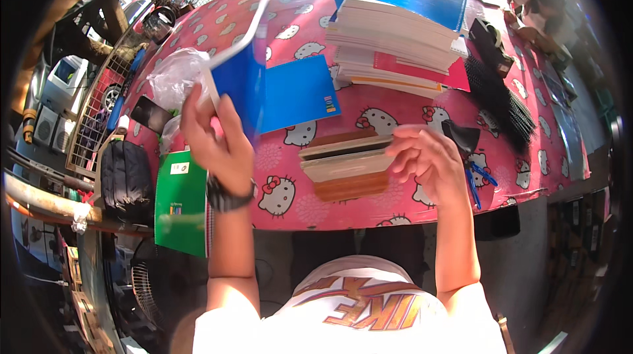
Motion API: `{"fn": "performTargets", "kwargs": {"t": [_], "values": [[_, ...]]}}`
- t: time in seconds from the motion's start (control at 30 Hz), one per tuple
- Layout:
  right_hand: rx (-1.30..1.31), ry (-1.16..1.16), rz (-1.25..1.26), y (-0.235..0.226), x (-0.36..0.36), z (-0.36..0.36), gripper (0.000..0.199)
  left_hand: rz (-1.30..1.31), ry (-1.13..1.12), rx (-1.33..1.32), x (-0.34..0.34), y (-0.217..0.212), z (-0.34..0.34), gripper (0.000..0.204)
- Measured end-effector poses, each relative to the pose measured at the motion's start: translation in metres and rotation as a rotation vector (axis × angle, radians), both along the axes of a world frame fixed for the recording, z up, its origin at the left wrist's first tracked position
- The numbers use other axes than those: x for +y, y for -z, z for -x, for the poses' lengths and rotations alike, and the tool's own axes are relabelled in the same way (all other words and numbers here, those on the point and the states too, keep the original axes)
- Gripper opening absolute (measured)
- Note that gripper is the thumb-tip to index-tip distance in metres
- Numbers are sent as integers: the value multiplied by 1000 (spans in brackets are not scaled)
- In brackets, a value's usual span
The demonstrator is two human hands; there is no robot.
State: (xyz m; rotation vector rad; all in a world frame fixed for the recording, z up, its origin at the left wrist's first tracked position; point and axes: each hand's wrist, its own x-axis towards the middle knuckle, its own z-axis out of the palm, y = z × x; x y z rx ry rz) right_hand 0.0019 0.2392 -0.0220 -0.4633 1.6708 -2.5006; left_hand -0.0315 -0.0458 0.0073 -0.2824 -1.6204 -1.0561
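Note:
My left hand (221,133) is closed on the lower edge of a blue notebook (241,77), which stands tilted above the table and is partly blurred. A black band circles that wrist. My right hand (428,159) has its fingers apart and loosely bent, beside the right end of a slotted wooden block (346,163); whether the fingertips touch it is unclear. Another blue notebook (300,97) lies flat behind the block. Below my left forearm, a green spiral notebook (181,202) hangs partly over the table edge.
A tall stack of notebooks (395,41) stands at the back. To its right lie a black bristle brush (501,100) and blue-handled pliers (476,179). On the left are a plastic bag (178,77), a phone (151,115) and a black pouch (125,179). Another person (544,14) is at far right.

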Motion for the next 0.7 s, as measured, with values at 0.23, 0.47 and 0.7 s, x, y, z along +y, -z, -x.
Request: {"fn": "performTargets", "kwargs": {"t": [0.23,0.47,0.7], "values": [[-303,-84,197,-28,-4,-16,43,823,506,-60,90,13,-96,37],[-216,15,9,3,3,-10,32,154,376,-421,41,40,-57,59],[-130,-91,-155,-3,10,-3,50,-696,697,-840,-22,62,-27,53]]}}
